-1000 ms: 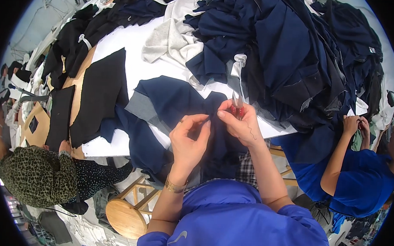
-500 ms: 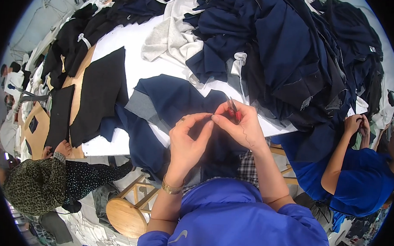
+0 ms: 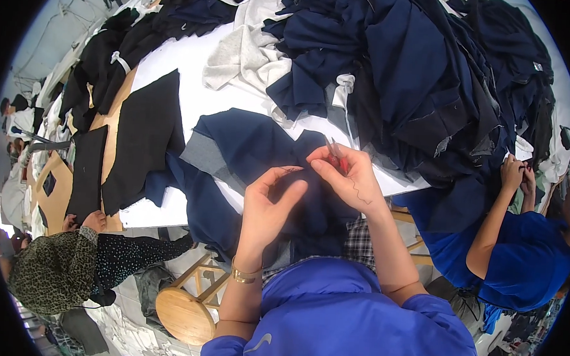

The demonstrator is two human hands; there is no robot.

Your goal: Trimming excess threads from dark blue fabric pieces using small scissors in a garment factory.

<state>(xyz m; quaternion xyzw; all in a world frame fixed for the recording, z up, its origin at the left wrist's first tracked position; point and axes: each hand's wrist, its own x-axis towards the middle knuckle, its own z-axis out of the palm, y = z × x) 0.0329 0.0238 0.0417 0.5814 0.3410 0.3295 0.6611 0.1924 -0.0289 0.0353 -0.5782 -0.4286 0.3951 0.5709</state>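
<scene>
My right hand (image 3: 356,184) is closed around small red-handled thread snips (image 3: 338,161), blades pointing up and away from me. Its thumb and forefinger pinch together at the tips. A thin dark thread (image 3: 359,193) trails from this hand over the wrist. Facing it, my left hand (image 3: 266,206) has its thumb spread from the curved fingers, and a small dark strand lies by the forefinger's tip. Below both hands, a navy fabric piece (image 3: 248,138) with a grey patch (image 3: 208,155) lies over the white table's edge and hangs toward my lap.
A large heap of navy fabric (image 3: 404,69) covers the table's far right, beside pale grey cloth (image 3: 246,55). Black cut pieces (image 3: 144,133) lie at left. Co-workers sit on both sides, one in leopard print (image 3: 52,266), one in blue (image 3: 523,258). A wooden stool (image 3: 185,315) stands at lower left.
My hands have drawn apart from near-touching fingertips. The left thumb has opened away from its fingers, while the right hand keeps the snips.
</scene>
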